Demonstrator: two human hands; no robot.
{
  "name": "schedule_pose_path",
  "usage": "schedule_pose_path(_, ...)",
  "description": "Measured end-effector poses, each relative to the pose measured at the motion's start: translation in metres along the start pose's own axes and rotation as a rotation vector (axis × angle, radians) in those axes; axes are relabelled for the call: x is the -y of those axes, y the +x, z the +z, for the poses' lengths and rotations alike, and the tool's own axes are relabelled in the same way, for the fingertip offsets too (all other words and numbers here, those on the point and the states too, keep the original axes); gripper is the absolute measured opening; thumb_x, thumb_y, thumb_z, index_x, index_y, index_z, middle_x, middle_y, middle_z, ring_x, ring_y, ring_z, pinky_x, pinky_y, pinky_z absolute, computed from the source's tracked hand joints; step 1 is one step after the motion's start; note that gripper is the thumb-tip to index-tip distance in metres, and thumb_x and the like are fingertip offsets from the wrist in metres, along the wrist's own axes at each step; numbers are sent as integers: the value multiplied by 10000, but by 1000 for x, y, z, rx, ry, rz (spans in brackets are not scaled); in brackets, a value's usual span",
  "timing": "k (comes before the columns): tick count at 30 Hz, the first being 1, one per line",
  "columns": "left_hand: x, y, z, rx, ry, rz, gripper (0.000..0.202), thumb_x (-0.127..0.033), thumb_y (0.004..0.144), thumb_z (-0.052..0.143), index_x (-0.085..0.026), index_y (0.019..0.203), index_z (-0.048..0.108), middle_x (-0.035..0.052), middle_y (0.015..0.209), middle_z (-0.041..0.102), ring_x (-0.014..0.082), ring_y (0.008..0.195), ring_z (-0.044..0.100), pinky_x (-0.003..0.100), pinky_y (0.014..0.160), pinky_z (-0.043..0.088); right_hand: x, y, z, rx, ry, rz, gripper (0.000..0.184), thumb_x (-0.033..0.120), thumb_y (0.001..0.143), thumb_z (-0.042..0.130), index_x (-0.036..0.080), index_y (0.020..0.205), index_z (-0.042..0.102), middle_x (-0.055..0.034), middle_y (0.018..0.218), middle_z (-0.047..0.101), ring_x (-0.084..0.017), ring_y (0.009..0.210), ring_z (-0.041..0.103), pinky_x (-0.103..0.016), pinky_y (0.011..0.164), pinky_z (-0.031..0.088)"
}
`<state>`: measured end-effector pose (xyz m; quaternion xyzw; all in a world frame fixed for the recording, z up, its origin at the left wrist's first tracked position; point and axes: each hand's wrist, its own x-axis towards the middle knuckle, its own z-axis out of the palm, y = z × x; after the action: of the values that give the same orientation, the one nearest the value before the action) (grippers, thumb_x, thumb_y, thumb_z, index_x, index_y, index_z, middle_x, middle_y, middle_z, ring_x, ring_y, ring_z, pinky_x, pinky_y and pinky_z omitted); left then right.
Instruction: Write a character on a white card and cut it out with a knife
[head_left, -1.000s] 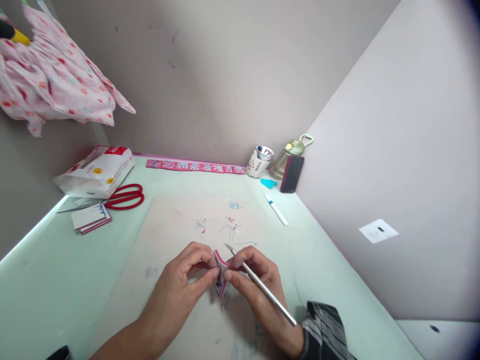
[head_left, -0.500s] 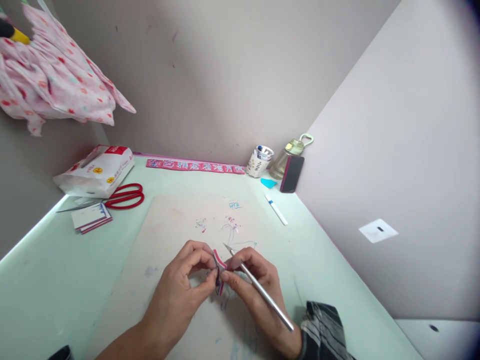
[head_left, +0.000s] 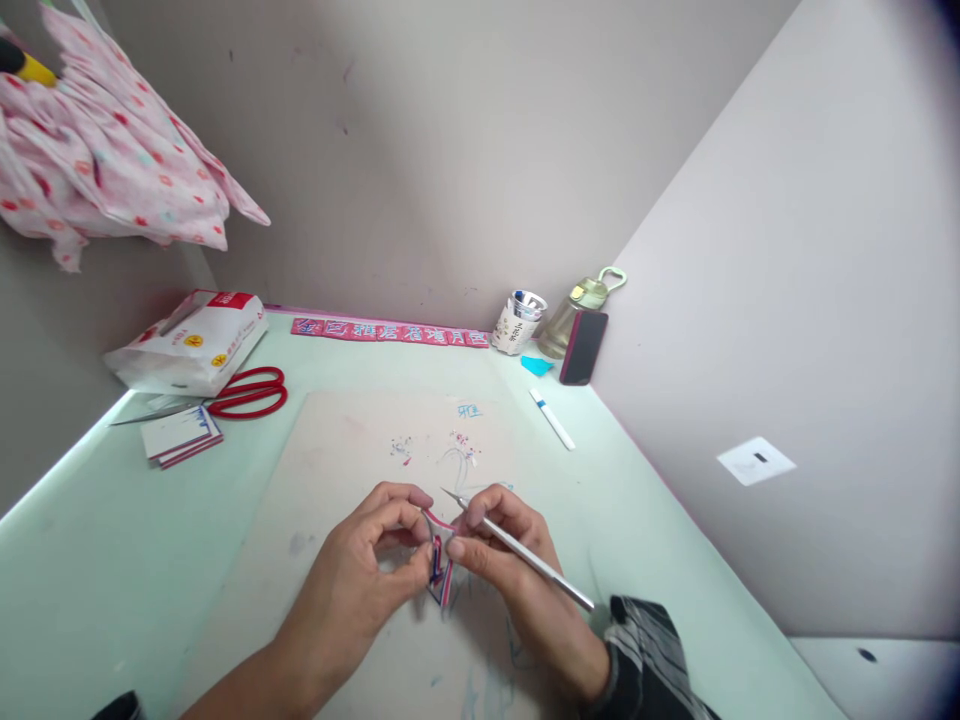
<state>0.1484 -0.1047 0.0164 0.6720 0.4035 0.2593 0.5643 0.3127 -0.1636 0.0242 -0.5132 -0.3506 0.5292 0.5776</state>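
Pinching a small folded paper piece (head_left: 440,560) at lower centre of the frame, left hand (head_left: 375,570) and right hand (head_left: 502,560) met above the bench (head_left: 112,520); right also gripped a craft knife (head_left: 525,555). Judged best: blade tip angled away from fingertips.

A pale green worktop (head_left: 660,520) fits into a corner between walls. A beige board (head_left: 352,470) lies at its centre. At the left lie red scissors (head_left: 251,392), a small stack of cards (head_left: 181,436) and a white packet (head_left: 191,343). Along the back lie a pink strip (head_left: 390,331), a cup (head_left: 517,322), a bottle (head_left: 574,315), a phone (head_left: 583,347) and a white pen (head_left: 553,419).
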Motion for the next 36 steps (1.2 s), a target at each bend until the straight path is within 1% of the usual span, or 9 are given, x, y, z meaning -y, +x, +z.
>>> schedule_pose_path(7,0,3,-3,73,-89,-45,118,-238,799,556,-204,687,541,44,1348,554,186,955,709,328,896,557,-1,0,-4,49,23,20,303,272,690,864,192,790,590,16,728,660,-133,650,610,-253,630,482)
schedule_pose_path(14,4,6,-5,168,-136,-60,107,-216,792,564,-194,687,560,70,1391,556,205,954,733,342,905,554,3,1,-7,120,-10,52,296,261,689,865,184,775,593,30,710,636,-113,645,576,-235,642,462)
schedule_pose_path(17,7,7,-9,204,-178,-68,91,-194,771,575,-191,682,555,76,1390,567,203,889,744,352,854,563,4,2,-12,146,-26,68,274,249,703,855,181,781,602,28,719,628,-114,657,566,-235,647,452)
schedule_pose_path(20,9,9,-15,195,-204,-77,98,-206,775,590,-187,687,553,93,1370,590,215,883,733,354,811,560,5,6,-17,137,-10,55,260,248,717,845,186,790,604,30,730,619,-118,667,567,-238,654,451)
schedule_pose_path(24,9,10,-19,136,-247,-47,161,-317,827,633,-199,752,553,87,1316,614,212,914,697,326,782,542,1,12,-21,118,62,46,279,257,711,853,190,797,596,31,721,625,-121,661,577,-237,643,451)
schedule_pose_path(28,2,4,-15,2,-216,-10,136,-370,866,597,-242,851,552,6,1021,649,154,798,655,279,741,511,-4,15,-19,97,123,58,303,267,688,867,186,791,594,34,695,623,-123,642,579,-235,624,443)
schedule_pose_path(30,-1,0,-13,-55,-117,34,127,-386,879,566,-258,876,564,-20,895,629,155,783,639,271,734,492,-4,14,-17,81,135,64,308,270,686,868,190,798,592,36,692,621,-126,639,580,-238,622,441)
schedule_pose_path(33,-4,-4,-10,-166,112,121,139,-400,888,533,-269,878,576,-30,794,589,162,741,600,287,737,465,-4,13,-16,77,129,51,295,264,711,853,193,815,585,29,710,635,-126,651,582,-237,632,437)
schedule_pose_path(36,-3,-3,-8,-197,222,121,150,-413,882,539,-271,919,569,-30,768,555,174,719,582,307,729,465,-5,13,-17,74,115,20,270,250,739,833,191,830,586,18,748,649,-128,682,584,-237,656,441)
